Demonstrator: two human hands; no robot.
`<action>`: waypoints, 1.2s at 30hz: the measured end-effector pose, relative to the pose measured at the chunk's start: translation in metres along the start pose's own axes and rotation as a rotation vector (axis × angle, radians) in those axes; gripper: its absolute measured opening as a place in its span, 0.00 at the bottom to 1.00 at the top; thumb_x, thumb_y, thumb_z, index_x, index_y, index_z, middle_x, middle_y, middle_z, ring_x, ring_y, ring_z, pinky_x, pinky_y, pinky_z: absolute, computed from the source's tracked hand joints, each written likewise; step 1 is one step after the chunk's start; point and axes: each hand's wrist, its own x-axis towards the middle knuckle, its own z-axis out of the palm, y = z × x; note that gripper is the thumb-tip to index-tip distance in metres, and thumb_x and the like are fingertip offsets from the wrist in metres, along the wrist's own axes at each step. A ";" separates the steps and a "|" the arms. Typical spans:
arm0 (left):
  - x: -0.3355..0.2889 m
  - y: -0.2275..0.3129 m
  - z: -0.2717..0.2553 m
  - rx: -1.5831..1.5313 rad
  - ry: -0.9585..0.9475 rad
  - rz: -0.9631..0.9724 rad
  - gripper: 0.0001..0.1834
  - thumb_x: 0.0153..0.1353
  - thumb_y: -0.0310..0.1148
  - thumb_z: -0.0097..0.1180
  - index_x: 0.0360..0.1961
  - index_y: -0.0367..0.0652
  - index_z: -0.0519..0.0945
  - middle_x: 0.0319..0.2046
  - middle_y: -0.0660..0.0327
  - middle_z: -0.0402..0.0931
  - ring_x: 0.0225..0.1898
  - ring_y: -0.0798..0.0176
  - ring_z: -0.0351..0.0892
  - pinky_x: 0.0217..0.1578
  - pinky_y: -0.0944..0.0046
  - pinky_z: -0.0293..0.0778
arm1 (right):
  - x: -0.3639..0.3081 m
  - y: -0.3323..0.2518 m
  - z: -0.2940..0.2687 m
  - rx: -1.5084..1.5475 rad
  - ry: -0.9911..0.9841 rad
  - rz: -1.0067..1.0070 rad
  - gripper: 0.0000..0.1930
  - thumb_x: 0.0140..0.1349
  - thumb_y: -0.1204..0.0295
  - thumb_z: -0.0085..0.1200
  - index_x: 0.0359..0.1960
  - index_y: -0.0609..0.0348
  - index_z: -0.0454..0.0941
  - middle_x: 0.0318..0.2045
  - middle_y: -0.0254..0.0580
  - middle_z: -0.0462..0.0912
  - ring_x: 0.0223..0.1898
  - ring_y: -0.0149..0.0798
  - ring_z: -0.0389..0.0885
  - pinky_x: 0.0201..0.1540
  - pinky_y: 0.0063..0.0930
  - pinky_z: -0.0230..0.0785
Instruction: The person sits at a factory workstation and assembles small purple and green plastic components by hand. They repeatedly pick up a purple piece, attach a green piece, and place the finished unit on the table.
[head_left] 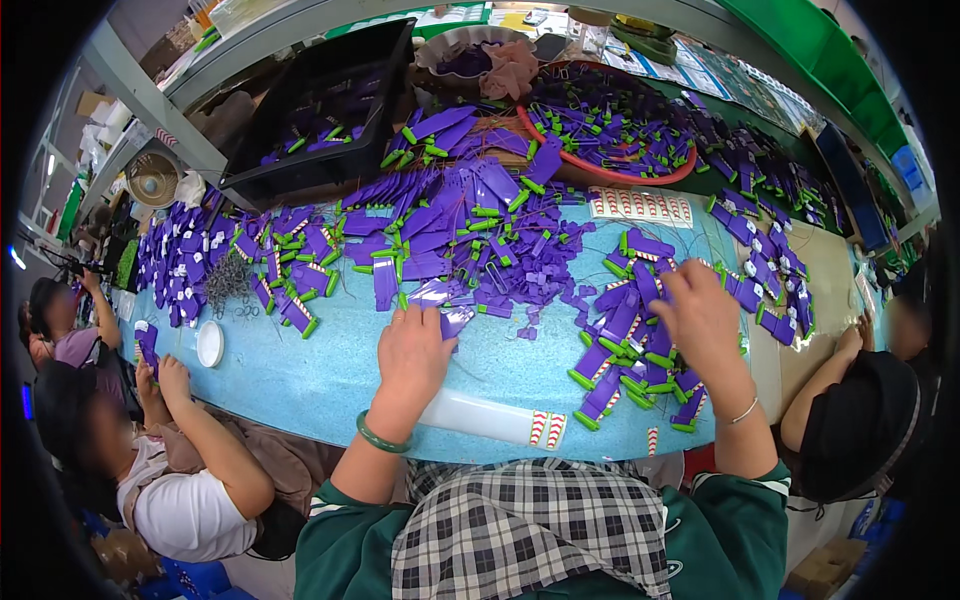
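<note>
My left hand (414,352) is closed at its fingertips on a glossy purple plastic part (455,320), beside the front of a heap of loose purple parts (500,200). My right hand (703,315) is over a pile of purple parts with green ends (625,360), several bearing red-and-white striped stickers. Its fingers are curled inward, and I cannot make out what is between them. Between my forearms lies a pale backing strip (475,414), with striped stickers (547,430) at its right end.
A black crate (325,110) and a red-rimmed tray (690,170) of purple parts stand at the back. A striped sticker sheet (640,206) lies before the tray. A white lid (210,343) is at left. People work at left (160,470) and right (850,420).
</note>
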 end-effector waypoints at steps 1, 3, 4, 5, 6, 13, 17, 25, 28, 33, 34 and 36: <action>-0.001 0.001 0.005 0.051 -0.001 -0.004 0.14 0.49 0.34 0.62 0.33 0.39 0.73 0.32 0.55 0.70 0.36 0.52 0.74 0.34 0.55 0.71 | -0.006 -0.012 0.006 0.105 -0.030 -0.045 0.12 0.48 0.65 0.64 0.33 0.54 0.80 0.32 0.38 0.78 0.36 0.43 0.78 0.33 0.35 0.73; -0.005 0.005 0.013 0.150 -0.007 -0.006 0.12 0.49 0.32 0.60 0.32 0.39 0.73 0.31 0.56 0.70 0.35 0.53 0.74 0.33 0.55 0.71 | -0.027 -0.039 0.029 0.265 -0.132 -0.197 0.14 0.45 0.64 0.66 0.32 0.52 0.80 0.31 0.37 0.77 0.37 0.43 0.78 0.34 0.34 0.73; -0.005 0.006 0.015 0.172 -0.011 -0.002 0.10 0.49 0.31 0.59 0.31 0.39 0.74 0.31 0.56 0.70 0.35 0.53 0.74 0.33 0.55 0.71 | -0.038 -0.057 0.037 0.298 -0.200 -0.302 0.14 0.45 0.62 0.66 0.33 0.51 0.79 0.31 0.35 0.77 0.36 0.41 0.77 0.33 0.34 0.73; -0.005 0.006 0.017 0.194 -0.016 0.002 0.09 0.49 0.30 0.58 0.30 0.39 0.74 0.31 0.56 0.70 0.36 0.53 0.74 0.33 0.55 0.71 | -0.045 -0.076 0.040 0.330 -0.260 -0.328 0.14 0.45 0.62 0.66 0.32 0.50 0.79 0.30 0.33 0.75 0.35 0.39 0.76 0.30 0.33 0.71; -0.004 0.005 0.018 0.217 -0.021 0.007 0.08 0.49 0.29 0.58 0.29 0.40 0.74 0.31 0.56 0.70 0.36 0.54 0.74 0.32 0.55 0.71 | -0.055 -0.091 0.048 0.320 -0.315 -0.330 0.14 0.45 0.62 0.66 0.32 0.52 0.78 0.29 0.33 0.73 0.34 0.38 0.74 0.30 0.33 0.69; -0.004 -0.005 -0.036 -0.407 0.472 0.001 0.06 0.50 0.21 0.57 0.31 0.36 0.76 0.39 0.53 0.71 0.39 0.54 0.73 0.41 0.60 0.71 | -0.065 -0.109 0.074 0.407 -0.246 -0.346 0.04 0.48 0.71 0.56 0.27 0.54 0.76 0.27 0.35 0.71 0.33 0.38 0.72 0.32 0.30 0.68; -0.026 0.009 -0.067 -0.782 0.836 0.187 0.06 0.66 0.25 0.43 0.40 0.36 0.71 0.39 0.47 0.74 0.40 0.51 0.76 0.46 0.53 0.71 | -0.062 -0.110 0.072 0.433 -0.238 -0.339 0.05 0.50 0.73 0.52 0.29 0.52 0.78 0.27 0.35 0.71 0.33 0.38 0.72 0.33 0.32 0.66; -0.073 0.051 0.008 -1.773 -0.415 -0.329 0.11 0.72 0.33 0.36 0.49 0.38 0.62 0.37 0.54 0.73 0.37 0.62 0.77 0.34 0.64 0.80 | -0.064 -0.111 0.078 0.499 -0.258 -0.297 0.06 0.52 0.72 0.53 0.31 0.49 0.79 0.29 0.33 0.72 0.34 0.37 0.71 0.37 0.33 0.62; -0.077 0.054 0.022 -1.708 -0.460 -0.339 0.11 0.72 0.33 0.36 0.51 0.39 0.61 0.37 0.56 0.72 0.40 0.63 0.76 0.36 0.65 0.80 | -0.063 -0.113 0.077 0.530 -0.258 -0.278 0.04 0.53 0.72 0.53 0.30 0.48 0.79 0.28 0.32 0.71 0.34 0.36 0.71 0.37 0.34 0.60; -0.072 0.048 0.025 -1.710 -0.435 -0.357 0.13 0.71 0.31 0.39 0.53 0.39 0.62 0.38 0.58 0.72 0.43 0.65 0.75 0.40 0.65 0.79 | -0.060 -0.116 0.085 0.550 -0.235 -0.281 0.04 0.51 0.73 0.58 0.29 0.50 0.79 0.28 0.33 0.73 0.34 0.38 0.71 0.37 0.33 0.61; -0.073 0.047 0.028 -1.705 -0.433 -0.349 0.13 0.71 0.31 0.39 0.53 0.38 0.63 0.39 0.58 0.72 0.42 0.65 0.75 0.40 0.65 0.79 | -0.060 -0.116 0.086 0.548 -0.234 -0.278 0.05 0.50 0.74 0.60 0.29 0.50 0.79 0.28 0.33 0.73 0.34 0.38 0.72 0.38 0.33 0.61; -0.073 0.046 0.028 -1.685 -0.437 -0.352 0.13 0.69 0.30 0.43 0.52 0.38 0.65 0.37 0.58 0.74 0.40 0.66 0.76 0.39 0.66 0.78 | -0.057 -0.112 0.086 0.693 -0.222 -0.275 0.06 0.50 0.74 0.60 0.30 0.51 0.77 0.30 0.33 0.74 0.36 0.39 0.73 0.38 0.34 0.62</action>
